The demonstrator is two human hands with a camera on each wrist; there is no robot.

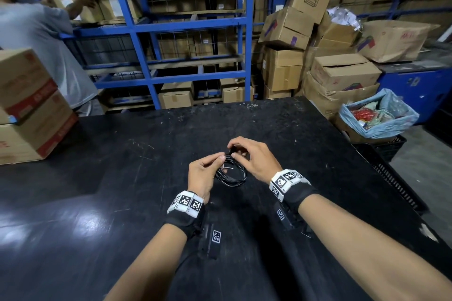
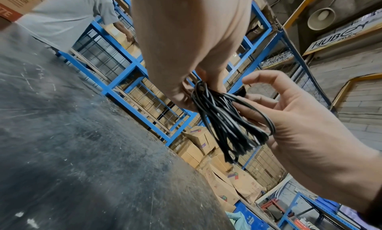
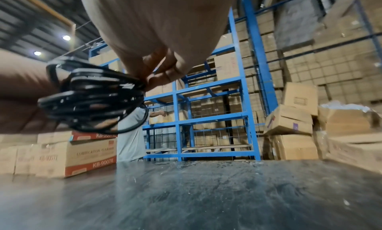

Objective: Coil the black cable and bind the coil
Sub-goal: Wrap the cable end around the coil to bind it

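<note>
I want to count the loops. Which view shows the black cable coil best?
The left wrist view: the black cable coil fills the centre, strands sharp. The right wrist view shows it blurred; the head view shows it small between both hands.

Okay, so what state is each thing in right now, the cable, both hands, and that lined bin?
black cable: coiled, held above the table, no binding visible
left hand: pinches the coil
right hand: pinches the coil's top
lined bin: open, holding rubbish
</note>
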